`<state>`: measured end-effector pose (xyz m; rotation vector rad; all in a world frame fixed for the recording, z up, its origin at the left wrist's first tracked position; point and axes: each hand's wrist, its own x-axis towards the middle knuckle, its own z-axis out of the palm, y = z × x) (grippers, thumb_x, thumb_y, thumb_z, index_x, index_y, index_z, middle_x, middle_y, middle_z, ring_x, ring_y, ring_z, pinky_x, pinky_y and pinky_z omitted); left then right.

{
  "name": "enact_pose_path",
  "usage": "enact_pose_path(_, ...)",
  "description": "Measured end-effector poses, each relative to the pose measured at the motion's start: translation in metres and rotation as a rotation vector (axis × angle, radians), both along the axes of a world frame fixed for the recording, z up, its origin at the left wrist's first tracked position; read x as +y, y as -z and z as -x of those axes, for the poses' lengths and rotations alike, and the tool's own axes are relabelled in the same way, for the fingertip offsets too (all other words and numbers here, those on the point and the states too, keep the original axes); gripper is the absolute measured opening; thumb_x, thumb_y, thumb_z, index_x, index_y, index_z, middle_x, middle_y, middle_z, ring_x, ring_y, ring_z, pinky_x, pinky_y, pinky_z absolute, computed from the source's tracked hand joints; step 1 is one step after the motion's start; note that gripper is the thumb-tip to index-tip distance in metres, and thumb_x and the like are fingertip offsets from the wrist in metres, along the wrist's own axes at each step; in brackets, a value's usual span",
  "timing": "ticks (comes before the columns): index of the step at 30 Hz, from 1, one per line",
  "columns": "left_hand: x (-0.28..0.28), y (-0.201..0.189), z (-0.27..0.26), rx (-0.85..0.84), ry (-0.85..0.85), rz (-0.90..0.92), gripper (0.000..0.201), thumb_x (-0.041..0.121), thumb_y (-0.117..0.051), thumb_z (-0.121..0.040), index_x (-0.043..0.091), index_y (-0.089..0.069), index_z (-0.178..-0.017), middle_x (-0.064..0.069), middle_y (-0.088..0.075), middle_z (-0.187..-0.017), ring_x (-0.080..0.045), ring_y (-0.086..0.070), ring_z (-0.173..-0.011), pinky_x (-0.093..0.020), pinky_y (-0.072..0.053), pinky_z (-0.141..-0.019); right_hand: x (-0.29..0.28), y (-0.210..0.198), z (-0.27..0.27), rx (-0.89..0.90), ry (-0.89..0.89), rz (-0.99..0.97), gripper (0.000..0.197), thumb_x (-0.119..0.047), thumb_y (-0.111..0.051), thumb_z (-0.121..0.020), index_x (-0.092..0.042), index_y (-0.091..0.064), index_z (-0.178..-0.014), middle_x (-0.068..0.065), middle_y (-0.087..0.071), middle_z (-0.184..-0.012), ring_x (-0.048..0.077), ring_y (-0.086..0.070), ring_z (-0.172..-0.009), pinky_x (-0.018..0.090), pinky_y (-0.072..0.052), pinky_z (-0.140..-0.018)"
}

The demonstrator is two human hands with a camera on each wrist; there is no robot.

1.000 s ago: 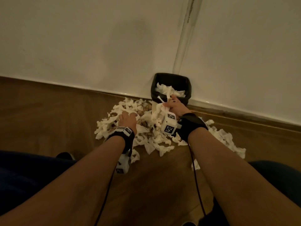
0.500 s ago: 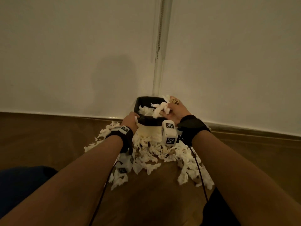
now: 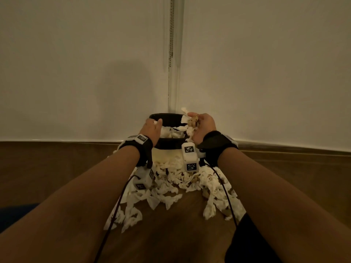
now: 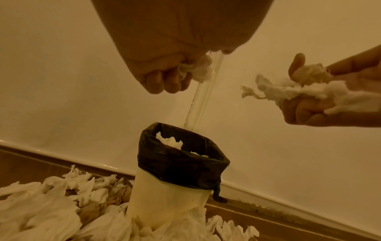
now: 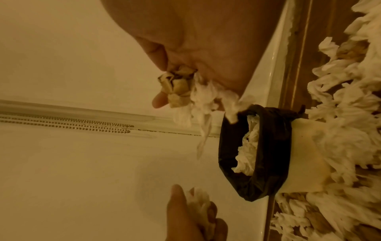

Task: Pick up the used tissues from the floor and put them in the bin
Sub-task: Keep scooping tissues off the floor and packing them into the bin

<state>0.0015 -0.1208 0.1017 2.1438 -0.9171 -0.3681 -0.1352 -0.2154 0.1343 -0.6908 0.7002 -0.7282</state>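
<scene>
Clutching tissue wads above the black-lined bin (image 3: 167,143), left hand (image 3: 152,128) and right hand (image 3: 204,126) risk dropping trailing shreds outside its narrow, already-stuffed mouth.

No legible text; only coded square markers (image 3: 190,149) on wrist cameras.
</scene>
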Motion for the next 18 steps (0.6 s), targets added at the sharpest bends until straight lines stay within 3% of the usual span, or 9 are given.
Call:
enact_pose_path(2,-0.008,0.006,-0.004,0.063,-0.053,0.027,0.034,0.017,-0.037,-0.098,-0.006,-0.044,-0.122,-0.025,-0.050,-0.124,-0.038,-0.050,-0.111,-0.040,-0.039,-0.091,-0.005,0.008,-0.010,0.058,0.016,0.018,0.037,-0.010,-0.026,-0.092,-0.005,-0.059,-0.078,0.002,-0.047,-0.052,0.012,-0.042,-0.048,0.020,-0.041,-0.049)
enact_pose_path(4,-0.019,0.014,-0.008,0.104,-0.099,0.047,0.028,0.006,-0.039,-0.095,0.003,-0.047,-0.122,-0.021,-0.046,-0.126,-0.036,-0.049,-0.112,-0.038,-0.041,-0.093,-0.010,0.016,-0.021,0.094,0.023,0.029,0.031,-0.009,-0.032,-0.092,-0.006,-0.061,-0.082,0.007,-0.049,-0.067,0.015,-0.044,-0.061,0.027,-0.042,-0.072)
enact_pose_path(6,-0.027,0.022,-0.011,0.173,-0.164,0.156,0.022,0.005,-0.039,-0.093,0.015,-0.039,-0.112,-0.015,-0.047,-0.110,-0.030,-0.052,-0.091,-0.036,-0.045,-0.073,-0.018,0.025,-0.032,0.168,0.005,0.044,0.019,-0.010,-0.044,-0.092,-0.008,-0.060,-0.084,0.009,-0.053,-0.081,0.020,-0.049,-0.072,0.037,-0.041,-0.086)
enact_pose_path(8,-0.037,0.031,-0.022,0.158,-0.227,0.182,0.023,0.001,-0.040,-0.090,0.012,-0.036,-0.110,-0.001,-0.042,-0.093,-0.017,-0.045,-0.070,-0.026,-0.040,-0.056,-0.028,0.038,-0.043,0.207,-0.004,0.042,0.013,-0.012,-0.050,-0.092,-0.009,-0.060,-0.083,0.010,-0.057,-0.083,0.022,-0.052,-0.075,0.036,-0.045,-0.081)
enact_pose_path(9,-0.041,0.036,-0.029,0.108,-0.183,0.145,0.028,-0.003,-0.042,-0.089,0.009,-0.041,-0.114,0.003,-0.037,-0.089,-0.013,-0.041,-0.068,-0.021,-0.040,-0.055,-0.034,0.043,-0.048,0.212,-0.015,0.038,0.013,-0.013,-0.051,-0.092,-0.009,-0.060,-0.083,0.010,-0.058,-0.082,0.022,-0.054,-0.074,0.035,-0.047,-0.077)
enact_pose_path(11,-0.049,0.044,-0.042,-0.029,-0.048,0.058,0.034,-0.006,-0.043,-0.087,0.008,-0.053,-0.116,0.002,-0.032,-0.100,-0.013,-0.040,-0.078,-0.014,-0.039,-0.068,-0.041,0.052,-0.060,0.206,-0.027,0.063,0.012,-0.013,-0.053,-0.091,-0.008,-0.063,-0.088,0.012,-0.061,-0.089,0.026,-0.058,-0.082,0.038,-0.049,-0.083)
enact_pose_path(13,-0.058,0.050,-0.052,-0.115,0.029,0.027,0.033,-0.006,-0.044,-0.087,0.010,-0.059,-0.111,-0.008,-0.033,-0.115,-0.016,-0.039,-0.086,-0.020,-0.037,-0.080,-0.050,0.061,-0.074,0.248,-0.010,0.200,0.020,-0.010,-0.052,-0.091,-0.004,-0.064,-0.107,0.013,-0.060,-0.100,0.026,-0.058,-0.092,0.039,-0.049,-0.089)
enact_pose_path(15,-0.069,0.055,-0.058,-0.174,0.054,0.033,0.032,-0.005,-0.044,-0.086,0.013,-0.059,-0.108,-0.013,-0.037,-0.119,-0.018,-0.042,-0.084,-0.023,-0.038,-0.079,-0.055,0.069,-0.085,0.344,0.010,0.417,0.032,-0.006,-0.054,-0.090,-0.004,-0.055,-0.122,0.015,-0.059,-0.113,0.027,-0.058,-0.100,0.039,-0.050,-0.091)
enact_pose_path(18,-0.081,0.064,-0.061,-0.218,0.105,0.007,0.026,0.000,-0.045,-0.087,0.013,-0.056,-0.107,-0.013,-0.042,-0.117,-0.025,-0.050,-0.087,-0.026,-0.039,-0.076,-0.060,0.085,-0.096,0.568,0.025,0.666,0.051,-0.011,-0.060,-0.085,-0.015,-0.042,-0.132,0.016,-0.041,-0.132,0.030,-0.051,-0.113,0.036,-0.043,-0.102)
